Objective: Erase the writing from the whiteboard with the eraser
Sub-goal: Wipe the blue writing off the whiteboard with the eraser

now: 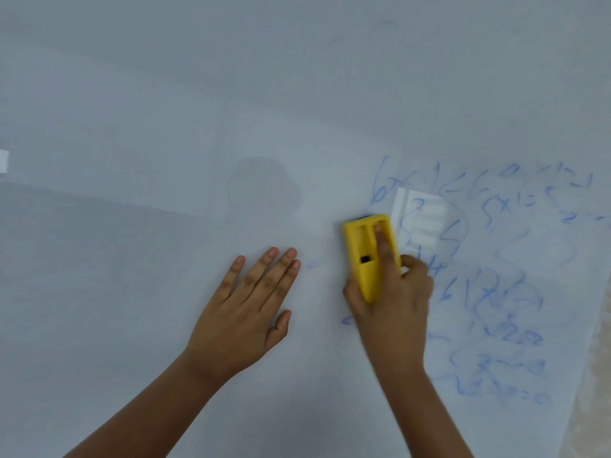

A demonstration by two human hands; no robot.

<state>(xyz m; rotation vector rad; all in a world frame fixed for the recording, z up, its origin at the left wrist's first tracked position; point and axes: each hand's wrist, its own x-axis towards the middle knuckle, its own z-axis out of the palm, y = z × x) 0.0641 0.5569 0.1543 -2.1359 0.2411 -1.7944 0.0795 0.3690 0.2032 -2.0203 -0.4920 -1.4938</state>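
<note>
Wiping: our right hand (393,299) grips the yellow plastic eraser (368,256); our left hand (244,312) lies spread on the white whiteboard (165,127). Next we probably sweep right across the smeared blue writing (496,292).

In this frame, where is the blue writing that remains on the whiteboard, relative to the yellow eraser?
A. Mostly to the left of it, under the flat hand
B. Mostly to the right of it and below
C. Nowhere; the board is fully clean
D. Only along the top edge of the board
B: the smeared blue writing spreads right of and below the yellow eraser gripped by the right hand; the whiteboard around the flat left hand looks wiped.
</note>
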